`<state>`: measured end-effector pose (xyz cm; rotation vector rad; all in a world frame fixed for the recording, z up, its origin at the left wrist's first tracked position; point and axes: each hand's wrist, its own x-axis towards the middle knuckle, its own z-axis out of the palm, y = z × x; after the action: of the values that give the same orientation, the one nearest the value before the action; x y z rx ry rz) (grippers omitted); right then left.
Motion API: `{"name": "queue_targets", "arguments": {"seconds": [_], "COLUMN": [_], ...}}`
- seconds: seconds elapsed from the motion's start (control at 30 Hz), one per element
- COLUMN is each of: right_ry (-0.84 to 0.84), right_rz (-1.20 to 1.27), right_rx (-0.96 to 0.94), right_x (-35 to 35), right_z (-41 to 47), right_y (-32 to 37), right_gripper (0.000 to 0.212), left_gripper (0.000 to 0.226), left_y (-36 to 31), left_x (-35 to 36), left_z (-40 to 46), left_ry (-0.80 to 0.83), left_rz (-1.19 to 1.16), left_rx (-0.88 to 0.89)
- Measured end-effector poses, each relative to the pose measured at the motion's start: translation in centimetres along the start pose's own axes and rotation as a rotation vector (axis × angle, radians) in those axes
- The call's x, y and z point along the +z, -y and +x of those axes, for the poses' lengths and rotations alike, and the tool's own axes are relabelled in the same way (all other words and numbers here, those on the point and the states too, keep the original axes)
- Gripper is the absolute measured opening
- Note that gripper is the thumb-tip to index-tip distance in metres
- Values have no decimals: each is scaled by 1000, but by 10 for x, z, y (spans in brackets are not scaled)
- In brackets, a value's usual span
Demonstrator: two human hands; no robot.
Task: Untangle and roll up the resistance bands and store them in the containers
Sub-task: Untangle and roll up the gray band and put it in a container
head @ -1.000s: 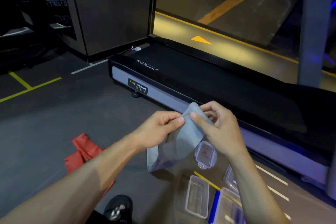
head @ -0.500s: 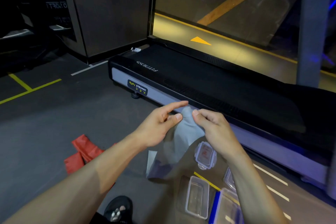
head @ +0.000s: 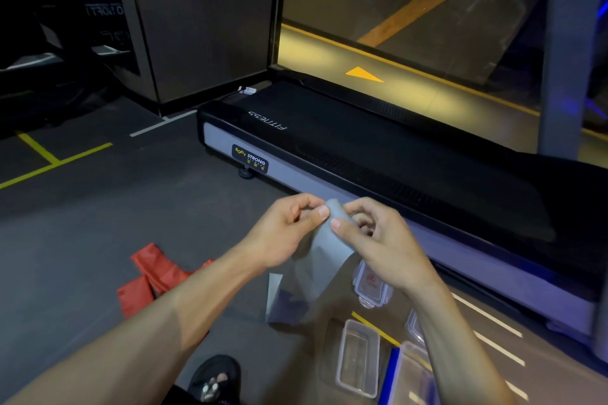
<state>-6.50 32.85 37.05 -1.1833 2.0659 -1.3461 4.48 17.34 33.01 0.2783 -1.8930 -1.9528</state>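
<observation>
Mostly hidden: grey band [head: 324, 260] top, pinched by L hand [head: 283, 230] & R hand [head: 378, 240] grip; lower end blurred.

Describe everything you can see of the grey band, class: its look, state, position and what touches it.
The grey band is a flat, thin, matte strip that looks like stretchy rubber. Its top end is being curled over, a small roll starting between the fingertips. The left hand and right hand both pinch that end, thumbs in front. The rest hangs down, widening, slightly see-through and blurred at its lower end near the floor. It hangs in front of a lid; whether its tail touches the floor cannot be told.
</observation>
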Motion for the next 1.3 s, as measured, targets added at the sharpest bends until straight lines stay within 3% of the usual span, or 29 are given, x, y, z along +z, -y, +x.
{"name": "queue_targets", "arguments": {"seconds": [0.1,0.2,0.57,0.83,0.97,1.07,1.2,1.3], "right_ry": [-109,-157,-65,35,51,16,-68,-115], "right_rz": [-128,-168,-224,-97,-90,-118,-119,-131], "right_rx": [-44,-42,-9,66,28,-25,-44,-38], "right_x": [0,-3,3,3,4,5,1,-3], "right_z": [2,2,-1,1,-2,-2,-2,-2], "right_y": [3,5,10,7,6,6,5,4], "right_gripper": [4,7,34,52,31,29,25,23], "left_gripper": [32,31,46,31,21,18,40,29], "left_y": [-1,-2,0,-1,-2,-1,0,-1], "left_x": [-1,-5,-15,-15,-14,-11,-12,-13], "left_z": [-2,-3,3,0,1,2,1,-1], "left_ry": [60,98,172,148,62,36,96,134], "left_rz": [-59,-62,-63,-10,39,18,-53,-57], "left_rx": [-9,-18,-25,-3,-7,-11,-11,-35]}}
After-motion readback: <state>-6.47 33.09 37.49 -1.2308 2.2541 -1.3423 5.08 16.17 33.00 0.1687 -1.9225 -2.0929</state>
